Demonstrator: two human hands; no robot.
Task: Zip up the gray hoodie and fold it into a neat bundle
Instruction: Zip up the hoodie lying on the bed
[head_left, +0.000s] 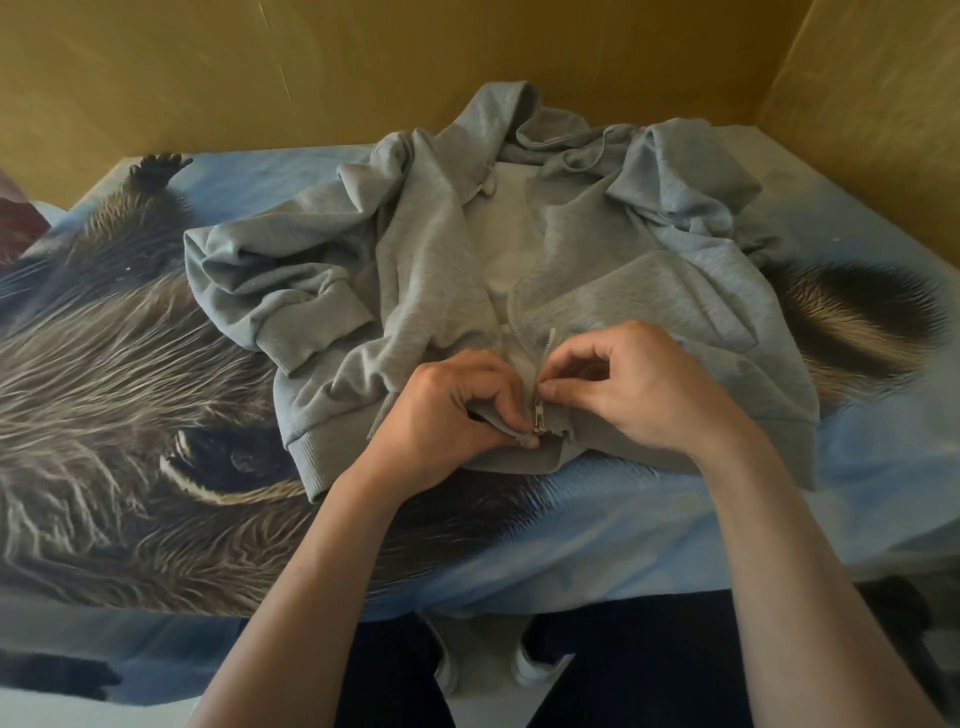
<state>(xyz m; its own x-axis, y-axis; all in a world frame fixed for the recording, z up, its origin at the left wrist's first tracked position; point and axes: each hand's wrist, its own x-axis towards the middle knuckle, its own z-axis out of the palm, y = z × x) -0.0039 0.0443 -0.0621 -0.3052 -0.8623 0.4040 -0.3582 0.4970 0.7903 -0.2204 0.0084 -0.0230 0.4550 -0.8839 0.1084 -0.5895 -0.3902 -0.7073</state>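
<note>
The gray hoodie (431, 270) lies front up and crumpled on the bed, its front open above the hem, hood toward the far wall. Its metal zipper slider (539, 418) sits at the bottom hem. My left hand (457, 410) pinches the left hem edge right beside the slider. My right hand (639, 387) pinches the right zipper tape just above the slider. The two rows of zipper teeth (546, 347) spread apart above my fingers.
A blue bedspread (597, 525) printed with a large raccoon covers the bed. Yellow walls (260, 78) close in behind and on the right. The hoodie's left sleeve (270, 291) is bunched up on the left. My dark trousers and the floor show below the bed edge.
</note>
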